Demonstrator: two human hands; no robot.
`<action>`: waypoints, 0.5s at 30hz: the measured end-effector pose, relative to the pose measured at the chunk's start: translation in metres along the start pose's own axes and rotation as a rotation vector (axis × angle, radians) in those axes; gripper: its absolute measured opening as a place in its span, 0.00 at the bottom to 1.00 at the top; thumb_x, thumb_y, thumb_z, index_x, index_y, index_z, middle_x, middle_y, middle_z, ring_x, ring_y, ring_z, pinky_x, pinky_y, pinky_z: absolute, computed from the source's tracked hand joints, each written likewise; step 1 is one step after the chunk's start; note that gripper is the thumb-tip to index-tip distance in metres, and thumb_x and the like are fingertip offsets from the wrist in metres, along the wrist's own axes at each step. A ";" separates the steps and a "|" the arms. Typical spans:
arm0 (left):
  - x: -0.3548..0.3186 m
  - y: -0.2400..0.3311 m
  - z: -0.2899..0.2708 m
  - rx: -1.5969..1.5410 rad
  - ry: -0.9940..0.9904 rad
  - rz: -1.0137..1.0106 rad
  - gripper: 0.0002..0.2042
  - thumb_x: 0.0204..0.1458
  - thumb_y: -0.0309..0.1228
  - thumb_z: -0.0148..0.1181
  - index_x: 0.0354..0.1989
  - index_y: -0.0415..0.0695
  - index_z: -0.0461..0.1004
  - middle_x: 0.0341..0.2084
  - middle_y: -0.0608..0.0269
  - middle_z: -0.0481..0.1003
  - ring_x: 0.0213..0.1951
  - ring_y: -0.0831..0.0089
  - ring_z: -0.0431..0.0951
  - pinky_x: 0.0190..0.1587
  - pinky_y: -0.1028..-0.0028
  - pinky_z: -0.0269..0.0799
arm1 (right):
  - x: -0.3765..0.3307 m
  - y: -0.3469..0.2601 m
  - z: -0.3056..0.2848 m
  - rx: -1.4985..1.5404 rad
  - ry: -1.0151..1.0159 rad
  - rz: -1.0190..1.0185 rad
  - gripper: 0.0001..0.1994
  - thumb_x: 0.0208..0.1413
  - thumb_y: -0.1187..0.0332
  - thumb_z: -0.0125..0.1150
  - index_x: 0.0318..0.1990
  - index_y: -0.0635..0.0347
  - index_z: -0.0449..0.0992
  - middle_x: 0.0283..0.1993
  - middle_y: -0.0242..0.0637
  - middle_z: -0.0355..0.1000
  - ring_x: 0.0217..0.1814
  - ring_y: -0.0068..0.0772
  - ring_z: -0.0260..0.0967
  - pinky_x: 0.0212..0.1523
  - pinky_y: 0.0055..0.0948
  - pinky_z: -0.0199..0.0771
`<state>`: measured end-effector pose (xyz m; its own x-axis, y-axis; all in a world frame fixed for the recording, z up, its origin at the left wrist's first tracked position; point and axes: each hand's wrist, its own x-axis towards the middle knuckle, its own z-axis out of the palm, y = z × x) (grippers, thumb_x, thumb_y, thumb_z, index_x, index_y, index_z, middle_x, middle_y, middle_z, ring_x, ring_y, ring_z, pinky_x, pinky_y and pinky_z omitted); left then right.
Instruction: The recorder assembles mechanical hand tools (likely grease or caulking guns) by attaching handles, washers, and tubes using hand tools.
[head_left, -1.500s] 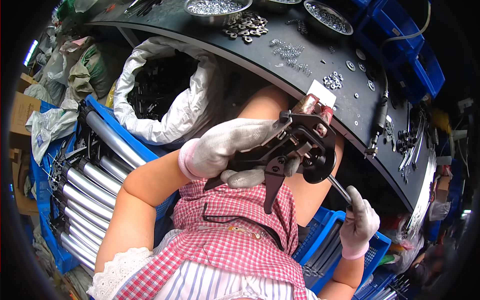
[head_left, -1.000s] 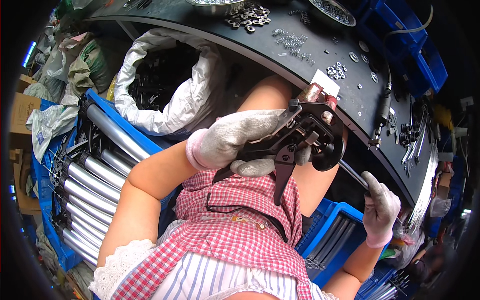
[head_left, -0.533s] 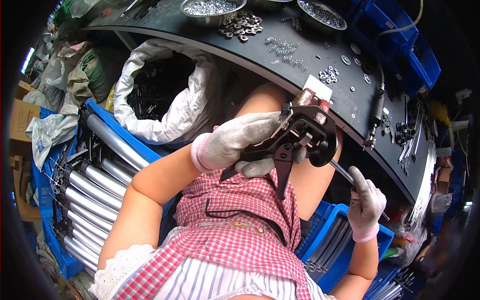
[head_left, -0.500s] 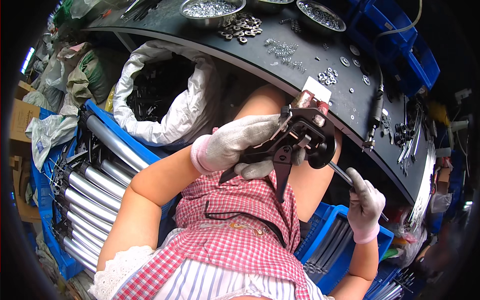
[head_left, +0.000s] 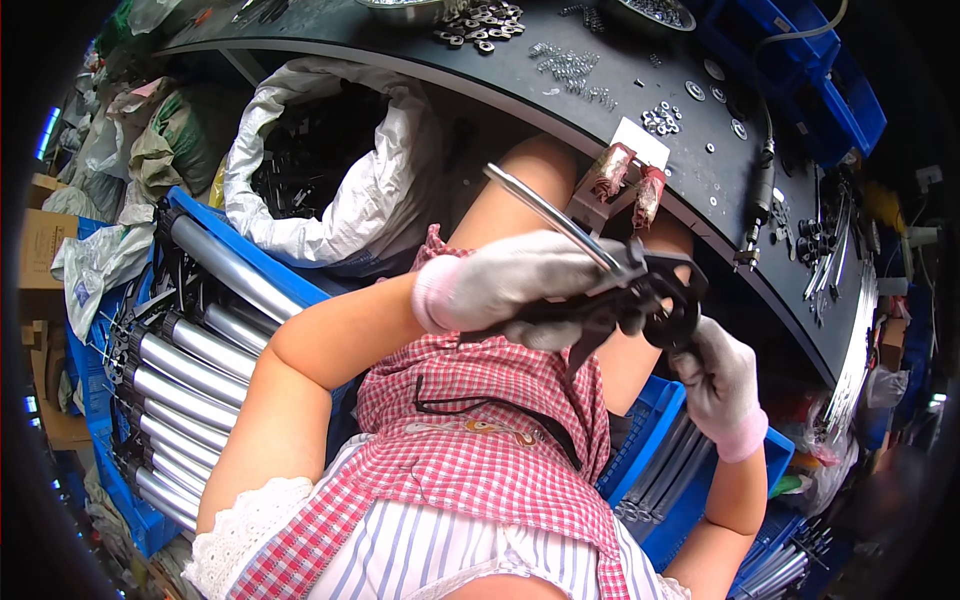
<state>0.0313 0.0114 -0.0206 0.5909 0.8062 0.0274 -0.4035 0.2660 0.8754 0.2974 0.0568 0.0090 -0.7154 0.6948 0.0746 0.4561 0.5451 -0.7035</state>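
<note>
My left hand (head_left: 530,280), in a grey-white glove with a pink cuff, is closed around a black clamp-like assembly (head_left: 655,285) with lever handles, held over my lap. A shiny metal rod (head_left: 540,205) runs out of the assembly's upper left side. My gloved right hand (head_left: 720,385) is closed at the round black part (head_left: 675,320) on the opposite side, where the rod's other end is hidden by my fingers. Motion blurs the assembly.
Red-wrapped prongs (head_left: 648,195) jut from the dark bench (head_left: 600,125), which bears springs (head_left: 570,70), nuts and washers. A white sack (head_left: 395,190) stands left of my legs. Blue crates hold metal tubes (head_left: 195,395) at left and rods (head_left: 665,470) at right. A power driver (head_left: 762,190) hangs at the bench's right.
The rod, earlier sticking out toward my right hand, now extends far out of the assembly's upper left. My right hand has come up against the assembly. Assembly and left hand moved right, off the prongs.
</note>
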 end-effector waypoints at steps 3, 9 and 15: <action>-0.034 0.008 -0.031 -0.325 0.152 0.273 0.25 0.62 0.43 0.42 0.58 0.34 0.64 0.43 0.51 0.75 0.14 0.82 0.66 0.10 0.89 0.51 | -0.020 0.038 -0.034 -0.236 0.072 0.066 0.10 0.63 0.66 0.52 0.36 0.65 0.71 0.22 0.31 0.62 0.23 0.19 0.56 0.25 0.20 0.58; -0.020 0.004 -0.029 -0.236 0.064 0.202 0.32 0.59 0.47 0.47 0.64 0.35 0.54 0.49 0.47 0.71 0.15 0.83 0.63 0.13 0.88 0.51 | 0.002 0.032 -0.028 -0.407 0.307 -0.157 0.04 0.54 0.71 0.57 0.32 0.61 0.72 0.22 0.39 0.66 0.22 0.39 0.66 0.25 0.30 0.64; -0.028 -0.004 -0.040 -0.460 -0.140 0.348 0.31 0.59 0.44 0.49 0.64 0.35 0.55 0.57 0.45 0.66 0.41 0.68 0.78 0.13 0.85 0.59 | 0.026 0.022 -0.027 -0.476 0.359 -0.283 0.04 0.46 0.77 0.57 0.31 0.60 0.72 0.22 0.38 0.65 0.23 0.41 0.65 0.25 0.33 0.64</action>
<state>-0.0119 0.0090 -0.0444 0.4435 0.8179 0.3665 -0.8330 0.2253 0.5053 0.3033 0.0994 0.0139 -0.6586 0.5629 0.4994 0.5195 0.8203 -0.2393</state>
